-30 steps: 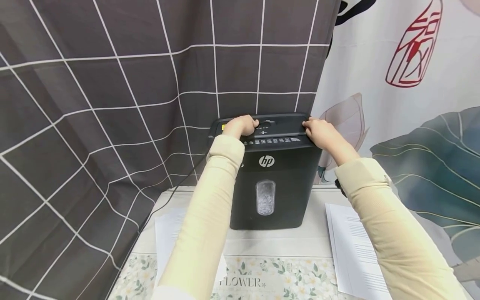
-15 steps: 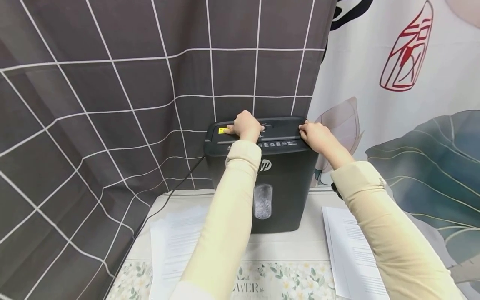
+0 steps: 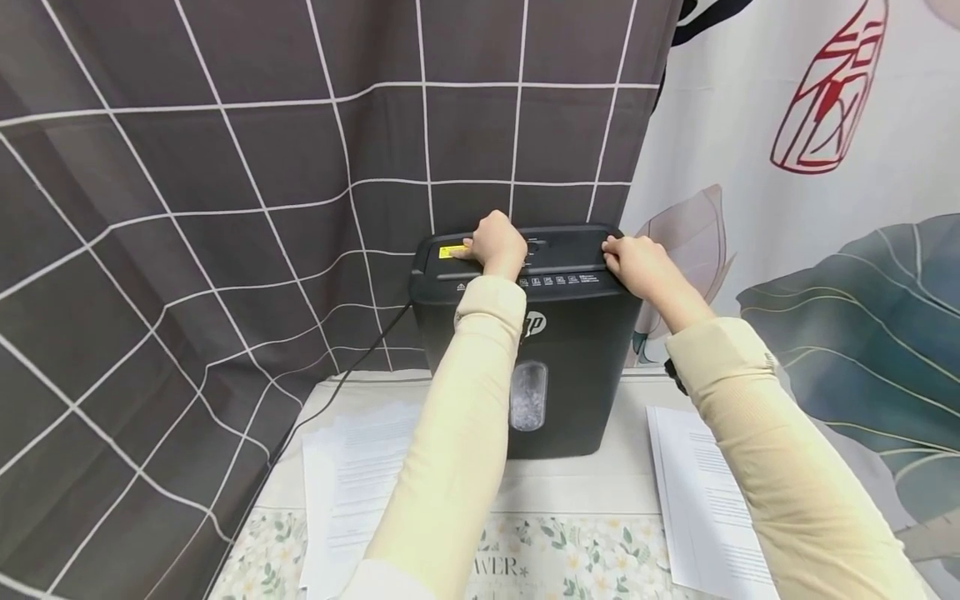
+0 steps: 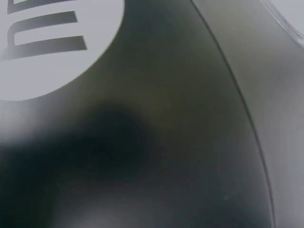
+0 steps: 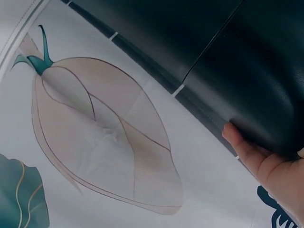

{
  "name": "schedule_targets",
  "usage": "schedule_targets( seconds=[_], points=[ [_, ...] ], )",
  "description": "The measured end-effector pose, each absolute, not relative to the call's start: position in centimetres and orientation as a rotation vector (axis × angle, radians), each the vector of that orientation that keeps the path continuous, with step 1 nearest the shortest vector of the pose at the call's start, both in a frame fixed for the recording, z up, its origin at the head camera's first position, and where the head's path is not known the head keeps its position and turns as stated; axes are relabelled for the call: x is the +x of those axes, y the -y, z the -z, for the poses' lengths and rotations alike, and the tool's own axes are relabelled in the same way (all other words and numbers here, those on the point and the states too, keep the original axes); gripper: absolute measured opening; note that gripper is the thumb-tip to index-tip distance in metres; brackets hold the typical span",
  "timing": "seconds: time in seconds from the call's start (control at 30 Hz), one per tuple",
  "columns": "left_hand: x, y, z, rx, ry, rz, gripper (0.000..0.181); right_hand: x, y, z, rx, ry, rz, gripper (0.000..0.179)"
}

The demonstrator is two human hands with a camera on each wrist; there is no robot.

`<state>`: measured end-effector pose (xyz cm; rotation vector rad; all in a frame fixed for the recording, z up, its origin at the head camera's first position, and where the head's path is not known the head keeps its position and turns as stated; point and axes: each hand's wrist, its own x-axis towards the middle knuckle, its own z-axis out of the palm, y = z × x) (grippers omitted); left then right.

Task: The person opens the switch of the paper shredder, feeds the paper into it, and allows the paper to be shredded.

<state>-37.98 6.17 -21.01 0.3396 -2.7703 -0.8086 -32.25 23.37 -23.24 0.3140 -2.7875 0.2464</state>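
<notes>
A black paper shredder (image 3: pixel 570 367) with an HP logo and a small window full of shreds stands against the curtain. My left hand (image 3: pixel 498 243) rests on its lid left of the middle, one finger stretched toward the yellow label (image 3: pixel 450 252) and the other fingers mostly hidden behind the hand. Only the shredder's black front (image 4: pixel 190 118) and part of the logo show in the left wrist view. My right hand (image 3: pixel 637 265) grips the lid's right end. In the right wrist view, the right hand (image 5: pixel 280 173) has a digit against the shredder's side.
Printed sheets (image 3: pixel 367 483) lie on the table left of the shredder, and another stack (image 3: pixel 712 500) lies at the right, partly under my right sleeve. A black power cord (image 3: pixel 337 392) runs from the shredder's left side. A dark grid curtain (image 3: pixel 300 167) hangs close behind.
My left hand has shifted rightward along the lid and turned, leaving the yellow label more in sight. My right hand keeps its grip on the right end. The shredder has stayed put.
</notes>
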Motion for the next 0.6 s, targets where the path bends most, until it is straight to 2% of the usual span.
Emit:
schedule_targets(
  seconds=[0.17,0.23,0.37,0.6],
  points=[
    [-37.7,-5.8,20.9,0.328,2.808,0.810,0.067,-32.3,-23.3,23.1,0.306,2.808,-0.261,0.035],
    [-37.6,-5.8,21.0,0.339,2.803,0.811,0.070,-32.3,-23.2,23.0,0.311,2.804,-0.263,0.035],
    [-37.5,-6.0,21.2,0.369,2.756,0.826,0.064,-32.3,-23.1,22.7,0.327,2.790,-0.259,0.035],
    [-37.4,-6.9,21.8,0.406,2.699,0.813,0.034,-32.1,-23.3,23.0,0.339,2.815,-0.237,0.035]
  ],
)
